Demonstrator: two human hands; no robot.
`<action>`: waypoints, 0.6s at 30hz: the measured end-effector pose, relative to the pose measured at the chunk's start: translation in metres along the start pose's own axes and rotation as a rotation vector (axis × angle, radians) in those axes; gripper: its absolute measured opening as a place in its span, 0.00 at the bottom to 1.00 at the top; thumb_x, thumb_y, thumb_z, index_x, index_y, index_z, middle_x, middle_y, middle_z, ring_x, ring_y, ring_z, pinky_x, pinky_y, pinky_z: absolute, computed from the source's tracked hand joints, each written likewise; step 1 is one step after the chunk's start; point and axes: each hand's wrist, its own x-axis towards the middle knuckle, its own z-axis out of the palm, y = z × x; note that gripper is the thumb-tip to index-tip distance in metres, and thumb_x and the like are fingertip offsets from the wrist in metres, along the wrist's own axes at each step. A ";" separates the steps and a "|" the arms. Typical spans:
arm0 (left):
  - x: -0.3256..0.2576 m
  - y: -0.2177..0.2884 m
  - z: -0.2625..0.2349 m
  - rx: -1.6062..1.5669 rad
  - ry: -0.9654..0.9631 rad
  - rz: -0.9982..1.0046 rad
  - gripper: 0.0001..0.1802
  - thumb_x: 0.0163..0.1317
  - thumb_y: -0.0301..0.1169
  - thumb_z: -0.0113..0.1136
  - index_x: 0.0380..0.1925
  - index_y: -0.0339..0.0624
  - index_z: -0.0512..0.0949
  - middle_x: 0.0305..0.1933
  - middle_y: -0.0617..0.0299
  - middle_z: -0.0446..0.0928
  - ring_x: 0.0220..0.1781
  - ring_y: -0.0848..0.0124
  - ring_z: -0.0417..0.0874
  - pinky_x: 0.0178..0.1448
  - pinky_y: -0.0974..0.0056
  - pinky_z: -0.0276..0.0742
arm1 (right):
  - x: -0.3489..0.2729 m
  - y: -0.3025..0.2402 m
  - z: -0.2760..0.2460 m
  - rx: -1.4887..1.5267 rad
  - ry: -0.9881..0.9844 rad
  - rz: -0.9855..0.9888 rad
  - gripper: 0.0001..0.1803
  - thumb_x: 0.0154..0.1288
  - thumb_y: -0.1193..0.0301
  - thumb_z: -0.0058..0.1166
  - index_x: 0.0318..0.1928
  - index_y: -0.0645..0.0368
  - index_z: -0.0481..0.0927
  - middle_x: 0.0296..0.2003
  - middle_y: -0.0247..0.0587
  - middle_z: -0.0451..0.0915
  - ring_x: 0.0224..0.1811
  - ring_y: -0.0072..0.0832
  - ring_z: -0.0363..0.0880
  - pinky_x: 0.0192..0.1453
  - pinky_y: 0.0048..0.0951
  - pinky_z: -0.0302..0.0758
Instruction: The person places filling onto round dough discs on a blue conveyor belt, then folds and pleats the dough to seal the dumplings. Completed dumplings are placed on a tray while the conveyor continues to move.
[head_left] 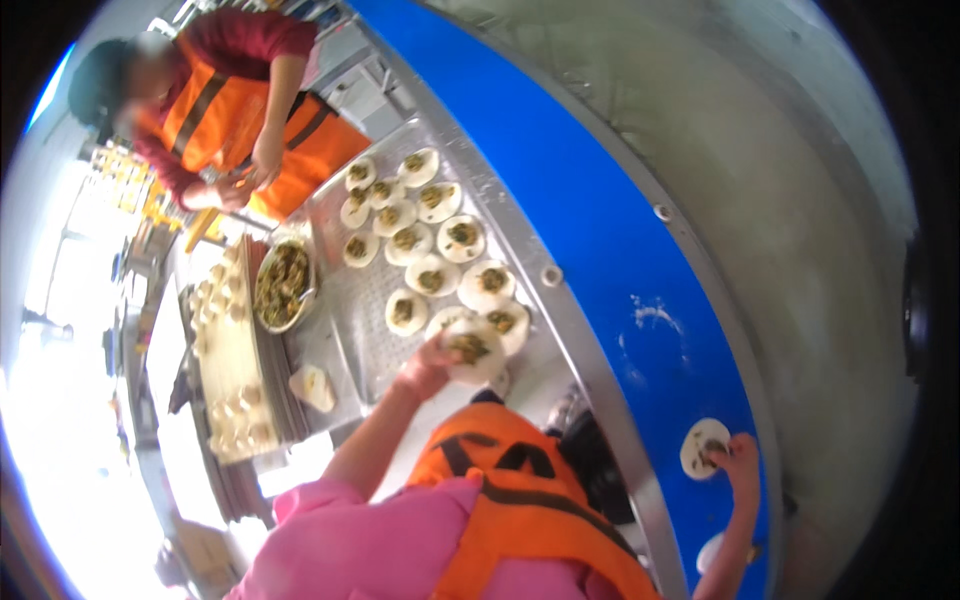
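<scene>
Currently, the left hand (428,368) grasps a filled dough round (486,370) at the near end of the metal desk (335,280), beside other filled rounds (437,275). The right hand (738,460) has its fingertips at the filling of a flat dough piece (693,445) on the blue belt (600,240); whether those 2 hands both grip, I cannot tell. Left of the rounds stands a filling bowl (314,285).

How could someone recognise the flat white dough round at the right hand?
Find the long blue belt. Near its lower end lies a flat white dough round with dark filling. Unlike the white piece below, it has the right hand at its filling.
</scene>
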 end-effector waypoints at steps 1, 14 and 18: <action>-0.015 0.013 -0.027 -0.032 0.080 0.029 0.34 0.43 0.29 0.63 0.53 0.40 0.63 0.50 0.56 0.71 0.51 0.63 0.73 0.57 0.57 0.67 | -0.003 -0.018 -0.002 -0.003 -0.021 0.040 0.19 0.42 0.76 0.61 0.34 0.60 0.65 0.24 0.32 0.58 0.29 0.24 0.64 0.36 0.25 0.68; -0.032 0.027 -0.164 0.479 0.430 -0.102 0.26 0.48 0.24 0.58 0.50 0.35 0.68 0.41 0.58 0.75 0.41 0.71 0.75 0.45 0.68 0.72 | 0.068 -0.135 0.078 -0.118 -0.037 -0.096 0.30 0.35 0.78 0.60 0.44 0.59 0.64 0.39 0.43 0.70 0.41 0.29 0.71 0.46 0.32 0.70; -0.025 0.038 -0.162 0.864 0.429 -0.022 0.29 0.40 0.31 0.63 0.47 0.39 0.71 0.40 0.48 0.74 0.44 0.59 0.75 0.49 0.61 0.69 | 0.078 -0.231 0.107 -0.203 -0.027 -0.253 0.29 0.32 0.78 0.61 0.41 0.60 0.65 0.35 0.41 0.70 0.40 0.28 0.71 0.44 0.29 0.69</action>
